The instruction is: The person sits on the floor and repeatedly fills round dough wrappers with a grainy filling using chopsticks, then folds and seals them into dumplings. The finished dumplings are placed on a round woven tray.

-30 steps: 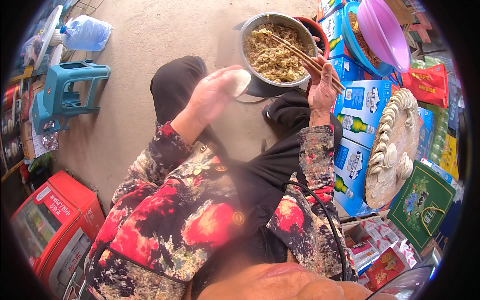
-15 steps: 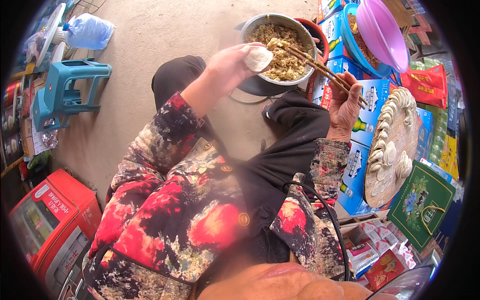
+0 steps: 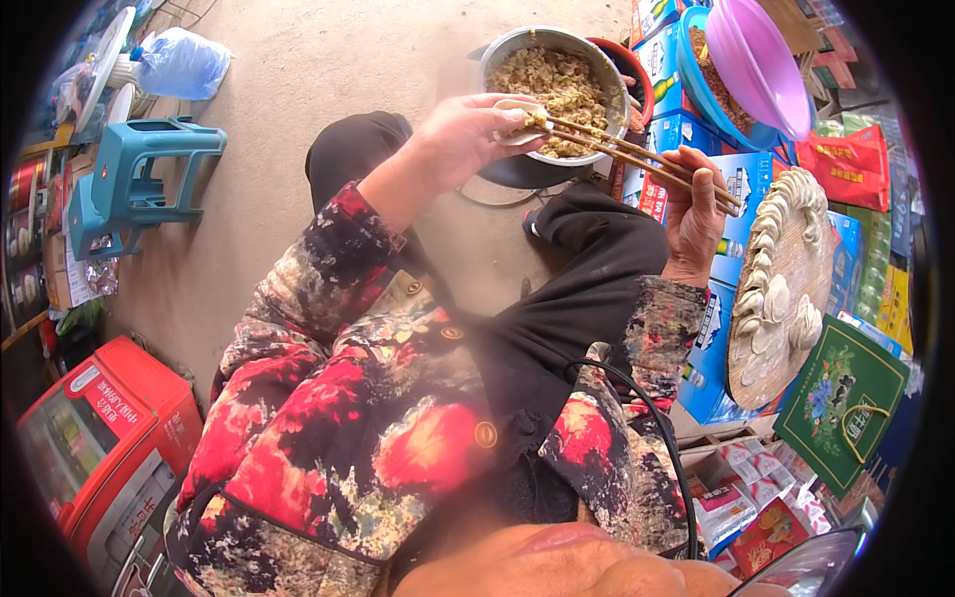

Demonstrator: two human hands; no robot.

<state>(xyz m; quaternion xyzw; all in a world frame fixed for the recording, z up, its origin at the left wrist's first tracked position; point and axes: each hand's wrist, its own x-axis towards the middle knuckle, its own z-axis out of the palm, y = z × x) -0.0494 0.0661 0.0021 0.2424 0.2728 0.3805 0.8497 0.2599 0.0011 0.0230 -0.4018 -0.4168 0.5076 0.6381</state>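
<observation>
In my left hand [image 3: 468, 139] is a round white dough wrapper [image 3: 512, 133], held near the front left rim of a metal bowl [image 3: 490, 88] of chopped, brownish-green filling [image 3: 552, 78]. My right hand [image 3: 693, 219] grips wooden chopsticks [image 3: 647, 159], whose tips reach into the wrapper with a small lump of filling [image 3: 535, 120]. A round wooden board [image 3: 813, 279] at my right, on blue cartons [image 3: 725, 293], bears rows of folded dumplings [image 3: 768, 235] and loose pale wrappers [image 3: 774, 298].
Behind the bowl is a red basin [image 3: 647, 85]. Blue [image 3: 688, 50] and pink [image 3: 756, 50] basins are stacked at upper right, near a red package [image 3: 846, 169]. Blue stools [image 3: 139, 159] stand left, a red cooler [image 3: 119, 408] lower left, a green box [image 3: 836, 398] lower right.
My left hand has risen to the bowl's rim with the wrapper. My right hand has shifted right, and the chopstick tips have moved out of the filling onto the wrapper, carrying some filling.
</observation>
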